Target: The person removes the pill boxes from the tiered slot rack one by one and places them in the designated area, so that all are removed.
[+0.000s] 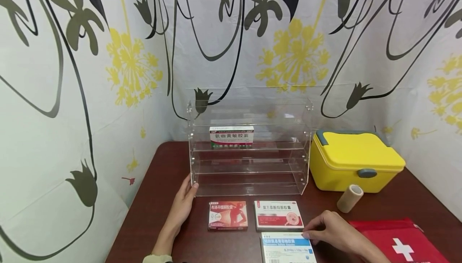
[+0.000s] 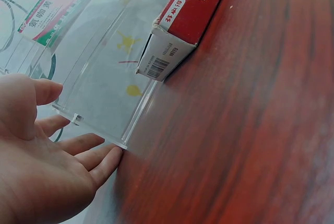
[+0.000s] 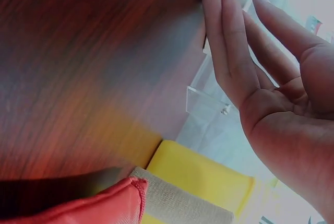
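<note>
A clear acrylic shelf rack [image 1: 249,189] stands on the table, and a white, red and green medicine box [image 1: 232,138] sits on one of its tiers. My left hand [image 1: 182,205] holds the rack's left side panel, thumb at the front edge, fingers along the outside. In front of the rack lie a red medicine box [image 1: 227,215] and a white-and-red medicine box [image 1: 278,215]. Nearer to me is a blue-and-white medicine box [image 1: 286,251], cut off by the lower frame edge. My right hand [image 1: 333,231] pinches its upper right corner, close to the white-and-red box.
To the right of the rack stands a yellow lidded case [image 1: 357,162] with a grey latch. Before it is a tan bandage roll [image 1: 350,199]. A red pouch with a white cross [image 1: 400,241] lies at the right front. A patterned cloth [image 1: 231,46] hangs behind the table.
</note>
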Demonstrator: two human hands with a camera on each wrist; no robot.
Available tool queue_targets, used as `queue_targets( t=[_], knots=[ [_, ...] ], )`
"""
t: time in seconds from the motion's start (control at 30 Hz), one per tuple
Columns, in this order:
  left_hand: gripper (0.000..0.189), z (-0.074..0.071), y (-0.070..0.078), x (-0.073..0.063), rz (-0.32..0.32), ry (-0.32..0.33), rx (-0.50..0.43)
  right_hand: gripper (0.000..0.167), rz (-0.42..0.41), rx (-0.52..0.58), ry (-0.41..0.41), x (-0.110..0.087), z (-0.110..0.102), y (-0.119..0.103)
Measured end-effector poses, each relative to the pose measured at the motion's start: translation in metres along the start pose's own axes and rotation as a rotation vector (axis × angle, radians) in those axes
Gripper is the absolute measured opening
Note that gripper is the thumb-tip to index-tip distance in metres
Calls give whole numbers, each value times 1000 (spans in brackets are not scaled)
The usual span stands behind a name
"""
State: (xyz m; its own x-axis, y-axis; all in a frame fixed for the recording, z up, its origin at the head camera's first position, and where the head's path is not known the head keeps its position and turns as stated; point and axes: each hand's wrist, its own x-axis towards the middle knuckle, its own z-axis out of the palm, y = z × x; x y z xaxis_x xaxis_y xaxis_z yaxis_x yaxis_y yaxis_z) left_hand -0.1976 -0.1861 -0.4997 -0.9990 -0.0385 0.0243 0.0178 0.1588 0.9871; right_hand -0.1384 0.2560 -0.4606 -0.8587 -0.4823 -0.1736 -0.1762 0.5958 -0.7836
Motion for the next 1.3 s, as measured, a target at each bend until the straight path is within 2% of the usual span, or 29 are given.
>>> queue_targets(
  t=[0.2,0.27,0.4,0.5,0.67,0.8,1.03,1.3],
  knots=[
    [56,-5,3,-1,17,-15,-8,18,-28,-20,9,1,-15,-12],
    [57,-8,14,-5,14,-24,-9,19,-108,-82,66,5,-23,-24],
    [57,-10,15,-6,9,-18,-11,17,-224,-235,184,19,-43,-60],
    [55,-10,3,-2,22,-6,-11,14,-285,-304,246,38,-58,-90],
    [55,-10,1,-3,20,2,-10,19,-362,-354,360,78,-77,-137],
    [55,-7,-1,-4,10,12,-7,23,-381,-382,438,111,-87,-162],
    [56,-1,-1,-5,3,10,-2,33,-331,-352,438,148,-84,-175],
    [56,0,0,-4,13,12,-6,30,-319,-364,441,171,-81,-176]
  ],
)
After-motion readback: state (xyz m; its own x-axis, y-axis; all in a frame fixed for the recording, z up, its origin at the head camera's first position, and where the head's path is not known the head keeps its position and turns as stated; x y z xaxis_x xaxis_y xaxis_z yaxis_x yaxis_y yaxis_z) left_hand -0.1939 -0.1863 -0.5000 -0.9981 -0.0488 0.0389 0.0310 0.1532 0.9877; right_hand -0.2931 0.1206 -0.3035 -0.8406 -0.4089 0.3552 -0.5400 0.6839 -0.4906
